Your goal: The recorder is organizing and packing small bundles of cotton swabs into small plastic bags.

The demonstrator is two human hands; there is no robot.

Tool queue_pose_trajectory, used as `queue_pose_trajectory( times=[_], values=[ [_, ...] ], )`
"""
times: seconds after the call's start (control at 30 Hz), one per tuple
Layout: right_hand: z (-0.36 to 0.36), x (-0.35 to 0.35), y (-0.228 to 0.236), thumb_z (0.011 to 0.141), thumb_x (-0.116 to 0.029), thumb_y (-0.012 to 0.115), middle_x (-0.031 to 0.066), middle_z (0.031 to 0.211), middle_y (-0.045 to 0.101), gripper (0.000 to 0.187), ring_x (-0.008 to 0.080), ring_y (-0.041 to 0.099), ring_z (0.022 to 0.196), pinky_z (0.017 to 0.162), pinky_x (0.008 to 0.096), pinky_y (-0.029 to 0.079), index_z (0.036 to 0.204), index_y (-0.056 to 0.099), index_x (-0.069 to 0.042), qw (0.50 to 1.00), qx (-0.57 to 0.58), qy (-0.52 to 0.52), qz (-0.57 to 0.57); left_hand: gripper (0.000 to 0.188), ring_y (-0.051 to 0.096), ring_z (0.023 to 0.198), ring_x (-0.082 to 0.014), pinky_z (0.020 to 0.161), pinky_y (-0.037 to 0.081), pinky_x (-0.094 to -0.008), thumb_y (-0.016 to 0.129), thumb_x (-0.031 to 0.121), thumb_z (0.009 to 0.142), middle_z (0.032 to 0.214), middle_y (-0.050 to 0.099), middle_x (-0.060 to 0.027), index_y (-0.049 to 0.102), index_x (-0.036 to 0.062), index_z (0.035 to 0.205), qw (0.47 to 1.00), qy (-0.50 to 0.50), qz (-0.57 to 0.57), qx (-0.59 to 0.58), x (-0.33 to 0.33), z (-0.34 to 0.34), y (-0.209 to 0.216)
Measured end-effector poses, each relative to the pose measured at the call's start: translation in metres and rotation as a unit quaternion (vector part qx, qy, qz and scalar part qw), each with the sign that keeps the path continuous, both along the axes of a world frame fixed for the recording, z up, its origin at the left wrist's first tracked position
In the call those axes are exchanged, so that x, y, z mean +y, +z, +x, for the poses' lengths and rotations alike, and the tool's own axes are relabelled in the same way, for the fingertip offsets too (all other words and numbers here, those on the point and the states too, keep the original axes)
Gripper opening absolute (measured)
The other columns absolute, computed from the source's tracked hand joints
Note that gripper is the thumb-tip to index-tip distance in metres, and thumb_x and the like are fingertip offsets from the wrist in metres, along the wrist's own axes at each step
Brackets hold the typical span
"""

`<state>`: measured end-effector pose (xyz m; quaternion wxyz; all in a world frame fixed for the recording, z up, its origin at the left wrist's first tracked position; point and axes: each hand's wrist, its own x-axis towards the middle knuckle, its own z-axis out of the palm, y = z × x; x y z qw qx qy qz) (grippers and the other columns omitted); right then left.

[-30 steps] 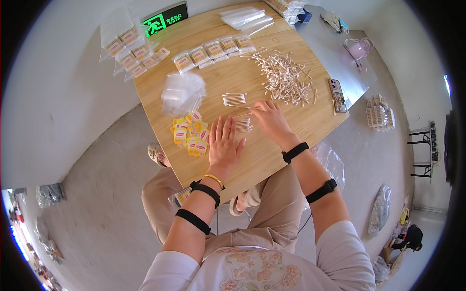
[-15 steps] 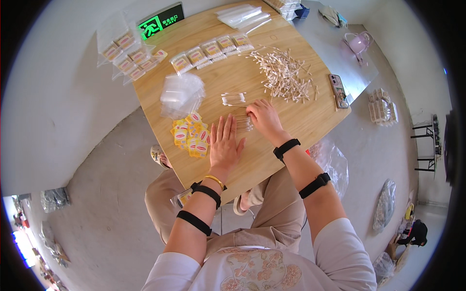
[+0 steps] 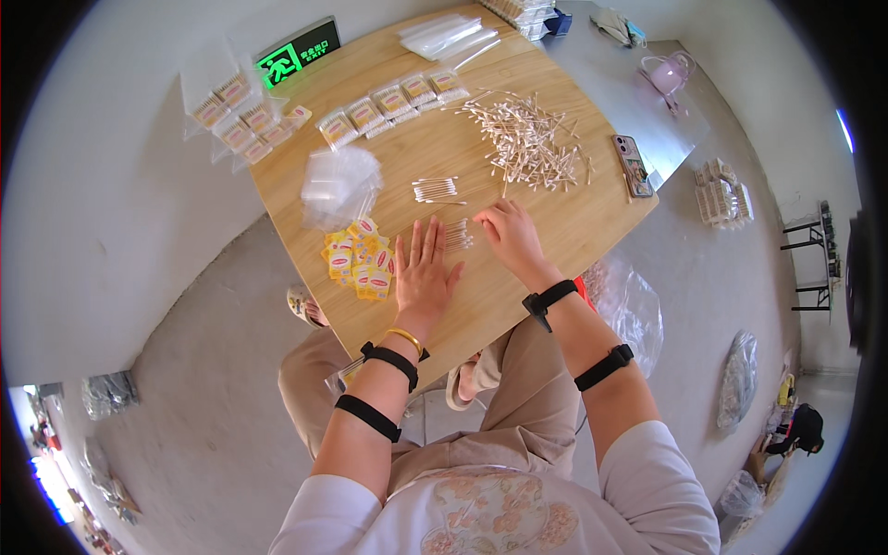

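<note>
My left hand (image 3: 425,277) lies flat on the wooden table (image 3: 444,338), fingers stretched forward. Its fingertips rest beside a small row of cotton swabs (image 3: 459,235), partly covered by the hand. My right hand (image 3: 511,235) is just right of that row, its fingers curled together; anything between them is hidden. Beyond my left fingertips lies a second neat row of cotton swabs (image 3: 435,189), with one loose swab (image 3: 450,203) along its near side. A large jumbled pile of cotton swabs (image 3: 529,143) spreads out beyond my right hand.
Yellow-and-white cards (image 3: 361,259) and clear plastic bags (image 3: 340,185) lie left of my hands. Filled swab packs (image 3: 391,102) line the far side, near long clear sleeves (image 3: 444,35). A phone (image 3: 632,166) sits at the right edge. More packs (image 3: 245,120) are at the far left.
My right hand has drawn slightly right, away from the loose swab by the far row. My left hand has stayed flat in nearly the same place. The whole view has shifted a little.
</note>
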<state>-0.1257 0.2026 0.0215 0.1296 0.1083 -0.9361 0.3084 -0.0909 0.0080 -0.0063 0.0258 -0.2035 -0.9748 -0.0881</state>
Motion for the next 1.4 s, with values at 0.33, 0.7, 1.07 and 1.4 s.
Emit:
queue_pose_trajectory(
  times=[0.33, 0.7, 1.07, 1.4],
  values=[
    [0.026, 0.007, 0.001, 0.086, -0.005, 0.060, 0.0100, 0.094, 0.063, 0.013, 0.0333, 0.058, 0.096, 0.084, 0.0436, 0.048, 0.094, 0.069, -0.009, 0.999, -0.008, -0.032, -0.026, 0.079, 0.012, 0.154, -0.0236, 0.123, 0.001, -0.0562, 0.032, 0.059, 0.101, 0.164, 0.023, -0.0098, 0.024, 0.0025, 0.156, 0.993, -0.011, -0.120, -0.013, 0.013, 0.001, 0.011],
    [0.037, 0.006, -0.005, 0.088, -0.006, 0.059, 0.0106, 0.097, 0.065, 0.012, 0.0333, 0.059, 0.097, 0.086, 0.0422, 0.048, 0.095, 0.069, -0.007, 0.997, -0.026, -0.039, -0.055, 0.082, 0.014, 0.153, -0.0253, 0.122, 0.000, -0.0573, 0.032, 0.060, 0.100, 0.162, 0.026, -0.0147, 0.029, -0.0021, 0.153, 0.992, -0.004, -0.128, 0.003, 0.019, 0.003, 0.015],
    [0.036, 0.006, -0.008, 0.087, -0.006, 0.058, 0.0138, 0.114, 0.062, 0.027, 0.0353, 0.056, 0.111, 0.095, 0.0436, 0.046, 0.114, 0.064, -0.004, 0.997, -0.024, -0.029, -0.060, 0.080, 0.016, 0.153, -0.0236, 0.122, -0.001, -0.0579, 0.033, 0.059, 0.100, 0.163, 0.025, -0.0111, 0.025, 0.0012, 0.156, 0.994, -0.009, -0.109, -0.009, 0.012, 0.004, 0.009],
    [0.047, -0.008, -0.020, 0.092, -0.010, 0.052, 0.0175, 0.152, 0.040, 0.059, 0.0329, 0.037, 0.141, 0.118, 0.0441, 0.029, 0.148, 0.037, -0.001, 0.997, -0.065, 0.027, 0.022, 0.078, 0.022, 0.151, -0.0235, 0.122, 0.000, -0.0573, 0.045, 0.051, 0.098, 0.162, 0.027, -0.0117, 0.026, 0.0005, 0.155, 0.998, -0.043, -0.053, 0.017, -0.001, 0.018, 0.005]
  ],
)
